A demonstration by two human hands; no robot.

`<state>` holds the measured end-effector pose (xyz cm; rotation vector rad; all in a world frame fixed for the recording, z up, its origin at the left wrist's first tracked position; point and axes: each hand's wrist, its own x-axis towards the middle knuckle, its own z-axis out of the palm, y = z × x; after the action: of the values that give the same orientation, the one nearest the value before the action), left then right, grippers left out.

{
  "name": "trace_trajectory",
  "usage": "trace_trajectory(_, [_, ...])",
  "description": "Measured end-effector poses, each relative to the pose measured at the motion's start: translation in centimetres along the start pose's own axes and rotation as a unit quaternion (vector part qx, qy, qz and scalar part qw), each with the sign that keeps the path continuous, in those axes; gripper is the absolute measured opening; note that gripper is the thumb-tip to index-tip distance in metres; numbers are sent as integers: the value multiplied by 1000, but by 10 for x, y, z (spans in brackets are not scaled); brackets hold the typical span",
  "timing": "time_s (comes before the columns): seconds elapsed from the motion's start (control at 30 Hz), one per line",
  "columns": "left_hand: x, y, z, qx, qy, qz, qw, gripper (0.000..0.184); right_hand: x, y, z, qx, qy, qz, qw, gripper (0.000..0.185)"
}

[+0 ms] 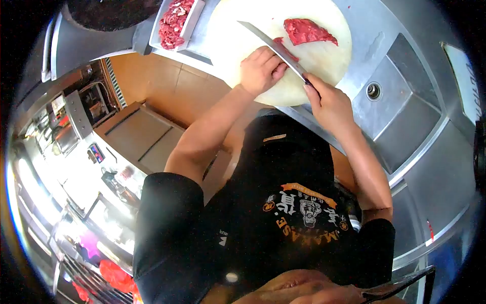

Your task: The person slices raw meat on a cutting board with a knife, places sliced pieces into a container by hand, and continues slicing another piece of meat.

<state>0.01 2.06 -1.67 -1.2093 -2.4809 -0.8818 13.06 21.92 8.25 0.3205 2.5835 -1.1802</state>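
Observation:
My right hand [329, 99] is wrapped round the dark handle of a knife [273, 46], whose blade points up and to the left across a round white cutting board [324, 63]. Beside the blade, my left hand [260, 70] rests with curled fingers on the board, and what lies under its fingertips is hidden. A thin strip of red meat [287, 49] shows along the far side of the blade. Farther back on the board lies a larger piece of red meat [306, 32], touched by neither hand.
A white tray [191, 23] of sliced meat stands left of the board. To the right is a metal sink [400, 96] with a round drain [373, 91]. A dark round pan [111, 10] is at the top left, and shelves with kitchen items fill the lower left.

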Motion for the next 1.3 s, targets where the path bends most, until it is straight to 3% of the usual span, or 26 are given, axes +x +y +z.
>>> trace_trajectory(0.17, [0, 2, 0, 6, -17, -19, 1000, 24, -54, 26, -16, 12, -2, 19, 1000, 34])
trace_trajectory(0.4, [1, 0, 0, -18, -1, -23, 1000, 25, 29, 2, 7, 18, -28, 10, 999, 33])
trace_trajectory(0.53, [3, 3, 0, -16, -14, -31, 999, 23, -23, 22, -1, 32, -32, 50, 998, 34])
trace_trajectory(0.6, [-1, -1, 0, -16, -21, -31, 999, 21, -29, 30, 3, 30, 0, 11, 999, 35])
trace_trajectory(0.67, [-2, -2, 1, -32, -28, -33, 999, 21, -4, 29, 13, 20, 29, -28, 999, 34])
trace_trajectory(0.7, [-2, -5, 4, -39, -20, -28, 999, 21, 26, 25, 24, -12, -2, 1, 1000, 32])
trace_trajectory(0.83, [-4, 4, -7, -43, -41, -32, 998, 23, 167, -8, 37, 121, -16, -39, 992, 35])
trace_trajectory(0.93, [-7, 3, -4, -53, -31, -46, 997, 25, 139, -15, 23, 110, 125, -57, 984, 36])
trace_trajectory(1.03, [-12, -1, 0, -68, -4, -12, 998, 30, 49, -9, -11, 97, 57, 4, 994, 34])
trace_trajectory(1.13, [-10, -1, -2, -62, -26, -4, 998, 30, -26, 17, -14, 56, 36, -17, 998, 33])
trace_trajectory(1.3, [-6, 2, -2, -44, -19, -2, 999, 31, -67, 20, -25, -9, 31, -8, 999, 36])
